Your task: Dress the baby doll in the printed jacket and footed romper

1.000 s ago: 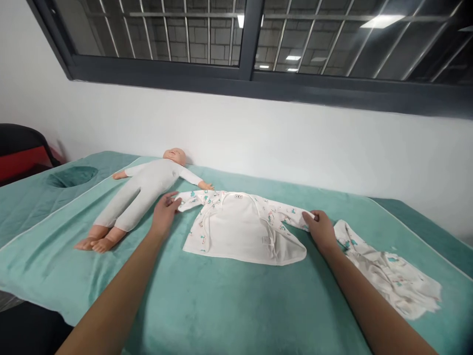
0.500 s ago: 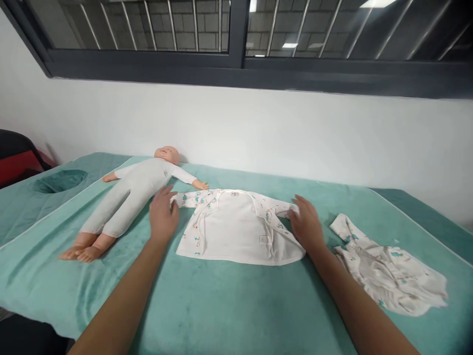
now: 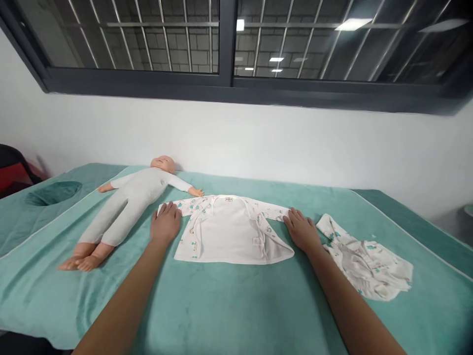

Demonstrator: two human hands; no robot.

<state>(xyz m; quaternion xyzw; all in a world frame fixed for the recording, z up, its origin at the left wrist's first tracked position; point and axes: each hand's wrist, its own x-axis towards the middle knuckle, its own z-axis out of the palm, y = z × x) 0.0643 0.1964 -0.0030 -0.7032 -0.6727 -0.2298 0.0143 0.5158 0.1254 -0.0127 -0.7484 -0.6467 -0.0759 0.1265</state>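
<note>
A white baby shirt (image 3: 229, 231) with small printed figures lies spread open, its two sleeves stretched out to the sides. My left hand (image 3: 166, 223) rests flat on the end of the left sleeve, covering part of the cuff. On the other side, my right hand (image 3: 301, 229) lies flat at the end of the right sleeve and hides its cuff. The fingers of both hands are extended. A baby doll (image 3: 136, 192) in a white bodysuit lies on its back to the left, one of its hands close to the shirt's left shoulder.
A crumpled white printed baby garment (image 3: 373, 268) lies right of my right forearm. Green cloth (image 3: 236, 305) covers the bed, which has a round hollow (image 3: 54, 193) at far left. Behind stand a white wall (image 3: 236, 143) and a barred window (image 3: 225, 54).
Both hands have come down from the sleeve ends, fingers loosely bent, to lie flat on them. The right sleeve now lies straighter. The camera view has tilted up slightly.
</note>
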